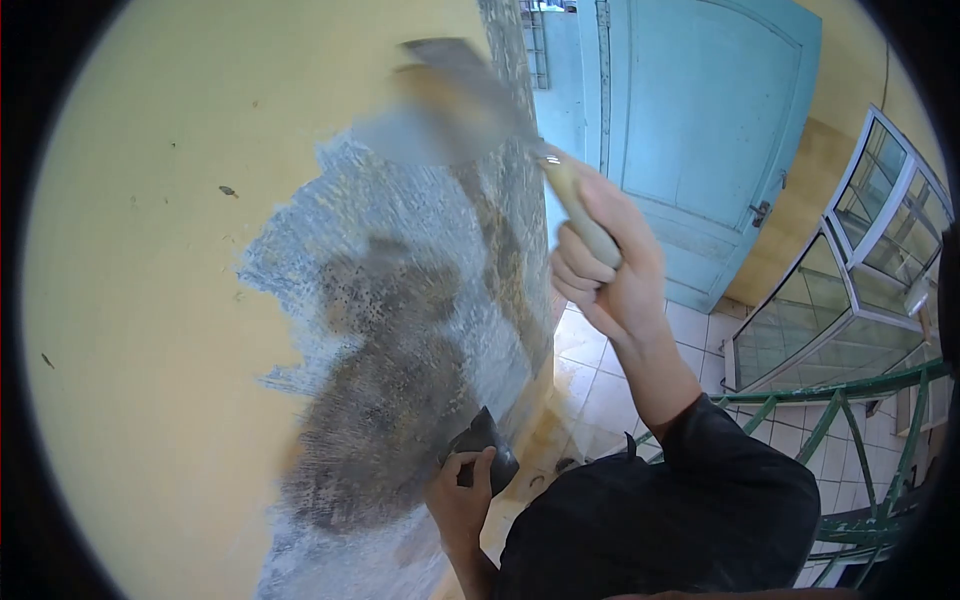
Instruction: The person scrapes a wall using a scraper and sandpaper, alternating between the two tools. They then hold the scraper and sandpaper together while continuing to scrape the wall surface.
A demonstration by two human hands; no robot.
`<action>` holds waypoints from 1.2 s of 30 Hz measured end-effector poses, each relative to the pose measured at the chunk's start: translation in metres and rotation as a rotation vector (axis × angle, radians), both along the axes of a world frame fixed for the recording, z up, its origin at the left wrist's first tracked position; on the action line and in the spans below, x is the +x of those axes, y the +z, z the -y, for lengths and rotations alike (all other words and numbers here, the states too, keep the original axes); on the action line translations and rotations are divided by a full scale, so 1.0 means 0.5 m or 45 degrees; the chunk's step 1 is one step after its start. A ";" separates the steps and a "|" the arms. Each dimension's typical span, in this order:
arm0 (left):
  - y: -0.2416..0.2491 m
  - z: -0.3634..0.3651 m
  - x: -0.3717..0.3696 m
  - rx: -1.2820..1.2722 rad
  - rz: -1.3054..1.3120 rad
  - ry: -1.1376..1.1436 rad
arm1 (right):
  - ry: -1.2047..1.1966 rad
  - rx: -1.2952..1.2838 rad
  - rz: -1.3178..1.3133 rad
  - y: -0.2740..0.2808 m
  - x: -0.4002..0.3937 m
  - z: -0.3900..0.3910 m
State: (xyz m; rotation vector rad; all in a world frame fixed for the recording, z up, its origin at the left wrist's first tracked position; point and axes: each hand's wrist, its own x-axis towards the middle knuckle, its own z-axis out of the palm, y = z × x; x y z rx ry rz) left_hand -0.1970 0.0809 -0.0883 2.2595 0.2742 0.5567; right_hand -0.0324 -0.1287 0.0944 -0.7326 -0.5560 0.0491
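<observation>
My right hand [605,240] is wrapped round the pale handle of a scraper [470,110], whose wide blade is smeared by motion in front of the upper wall. Lower down, my left hand [465,490] pinches a dark flat piece [490,455] close to the wall. Between the two hands, the yellow wall [160,290] carries a rough patch [390,390] of grey, bluish and dark brown surface. Whether the scraper blade touches the wall is hard to tell.
A light blue door [700,120] stands behind my right hand. At the right are a glass-panelled metal cabinet [800,320] and a green metal railing [840,395]. White floor tiles [600,400] lie below, beside the wall's edge.
</observation>
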 end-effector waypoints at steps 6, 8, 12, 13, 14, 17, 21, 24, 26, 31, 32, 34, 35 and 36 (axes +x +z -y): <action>-0.026 -0.025 -0.026 -0.005 0.000 0.023 | 0.131 -0.128 -0.312 -0.133 -0.071 -0.017; -0.031 -0.038 -0.032 0.024 0.011 0.042 | 0.175 -0.148 -0.348 -0.160 -0.075 0.017; -0.026 -0.046 -0.051 0.006 -0.216 -0.008 | 0.002 -0.177 0.024 -0.113 -0.053 0.044; -0.025 -0.045 -0.048 0.015 -0.266 -0.043 | -0.051 -0.163 0.107 -0.077 -0.044 0.030; -0.027 -0.044 -0.046 0.017 -0.268 -0.039 | -0.048 -0.160 0.105 -0.048 -0.030 0.020; -0.020 -0.033 -0.041 0.120 -0.264 -0.133 | 0.133 -0.056 0.181 -0.015 -0.012 -0.025; -0.018 -0.029 -0.050 0.046 -0.230 -0.172 | 0.197 -0.259 0.070 -0.096 -0.049 -0.066; -0.050 -0.042 -0.071 -0.022 -0.211 -0.180 | 0.239 -0.440 0.003 -0.176 -0.094 -0.032; -0.054 -0.051 -0.083 -0.044 -0.237 -0.166 | 0.382 -0.574 0.016 -0.224 -0.109 0.005; -0.065 -0.061 -0.082 -0.044 -0.187 -0.226 | 0.315 -0.791 -0.112 -0.267 -0.144 0.064; -0.062 -0.057 -0.076 -0.042 -0.190 -0.236 | 0.300 -0.840 -0.154 -0.268 -0.152 0.070; -0.052 -0.046 -0.054 -0.135 -0.083 -0.321 | 0.320 -0.877 -0.158 -0.276 -0.162 0.089; -0.053 -0.041 -0.045 -0.133 -0.086 -0.331 | 0.352 -0.915 -0.160 -0.280 -0.166 0.095; -0.057 -0.034 -0.033 -0.269 -0.035 -0.350 | 0.344 -0.912 -0.165 -0.279 -0.170 0.099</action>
